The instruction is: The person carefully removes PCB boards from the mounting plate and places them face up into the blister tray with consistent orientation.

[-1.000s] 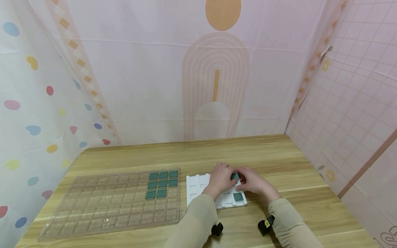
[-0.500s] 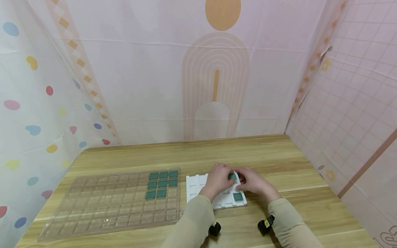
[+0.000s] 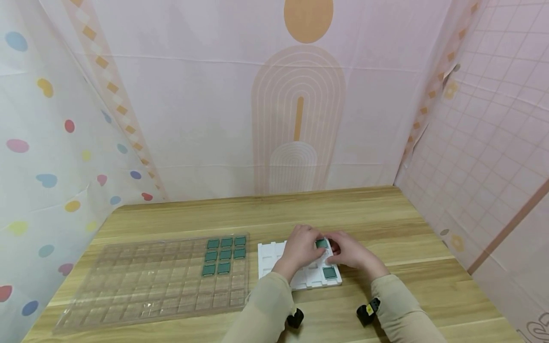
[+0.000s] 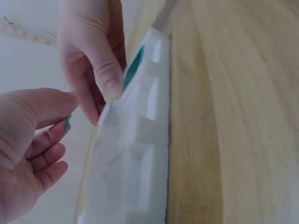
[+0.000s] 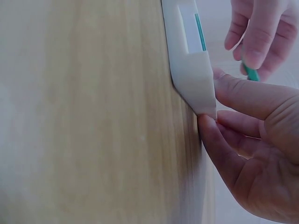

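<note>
A green square circuit board (image 3: 321, 243) is pinched between the thumb and fingers of my left hand (image 3: 300, 248), above the far right part of a white slotted tray (image 3: 268, 250). In the left wrist view this circuit board (image 4: 67, 123) appears thin and edge-on. My right hand (image 3: 352, 251) grips the tray's right edge; the right wrist view has the thumb (image 5: 233, 91) on top and a fingertip against the lower edge. Another green board (image 3: 329, 273) sits in the tray's near right pocket. My left hand hides part of the tray's middle.
Left of the white tray lies a large clear plastic tray (image 3: 171, 286) with many pockets. Several green boards (image 3: 225, 254) fill pockets at its far right. Both rest on a wooden table (image 3: 386, 214), with patterned cloth (image 3: 206, 119) hanging behind and at both sides.
My left hand has shifted slightly left with the circuit board, and its wrist has moved a little left. My right hand has kept its grip on the tray's edge.
</note>
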`<state>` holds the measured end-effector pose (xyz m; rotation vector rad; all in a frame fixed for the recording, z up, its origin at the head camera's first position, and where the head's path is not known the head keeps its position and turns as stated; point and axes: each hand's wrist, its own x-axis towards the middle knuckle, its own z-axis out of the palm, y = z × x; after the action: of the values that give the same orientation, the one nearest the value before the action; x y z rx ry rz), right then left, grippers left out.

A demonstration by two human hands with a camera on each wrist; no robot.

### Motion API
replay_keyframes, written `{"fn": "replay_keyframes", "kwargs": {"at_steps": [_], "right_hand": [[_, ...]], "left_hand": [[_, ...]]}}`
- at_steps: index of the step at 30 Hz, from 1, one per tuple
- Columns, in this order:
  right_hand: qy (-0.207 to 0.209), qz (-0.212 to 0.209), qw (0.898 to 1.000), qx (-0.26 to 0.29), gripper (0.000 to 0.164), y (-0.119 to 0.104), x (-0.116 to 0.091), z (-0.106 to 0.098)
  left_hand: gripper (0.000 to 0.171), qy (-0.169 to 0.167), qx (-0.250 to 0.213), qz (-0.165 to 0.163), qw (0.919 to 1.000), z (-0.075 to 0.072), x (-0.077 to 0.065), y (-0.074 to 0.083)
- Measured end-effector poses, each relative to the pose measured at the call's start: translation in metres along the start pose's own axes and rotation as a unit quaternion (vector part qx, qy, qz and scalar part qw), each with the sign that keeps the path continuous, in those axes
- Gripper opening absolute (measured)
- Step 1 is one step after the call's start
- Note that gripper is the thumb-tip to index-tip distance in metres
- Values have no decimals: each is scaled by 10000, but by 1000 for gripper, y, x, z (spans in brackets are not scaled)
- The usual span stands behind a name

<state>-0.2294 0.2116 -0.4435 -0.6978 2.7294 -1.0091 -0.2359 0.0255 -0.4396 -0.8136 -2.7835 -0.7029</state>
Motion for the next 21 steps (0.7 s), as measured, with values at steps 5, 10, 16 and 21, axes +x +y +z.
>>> {"fn": "replay_keyframes", "kwargs": {"at_steps": [5,10,16,21], "right_hand": [[-5,-14,10000,-54,62,1,0,0],[-26,-36,9999,-127,64,1,0,0],[-10,-2,9999,-100,64,1,0,-1],[-1,57,10000,24,53,3,1,-1]], "left_hand": [[25,103,-84,86,9999,-4,-2,3],[25,205,-195,197,9994,-7,-3,8],[24,361,-242,265,9987,-14,-5,14],[24,489,-336,357,9976,-21,-8,20]]}}
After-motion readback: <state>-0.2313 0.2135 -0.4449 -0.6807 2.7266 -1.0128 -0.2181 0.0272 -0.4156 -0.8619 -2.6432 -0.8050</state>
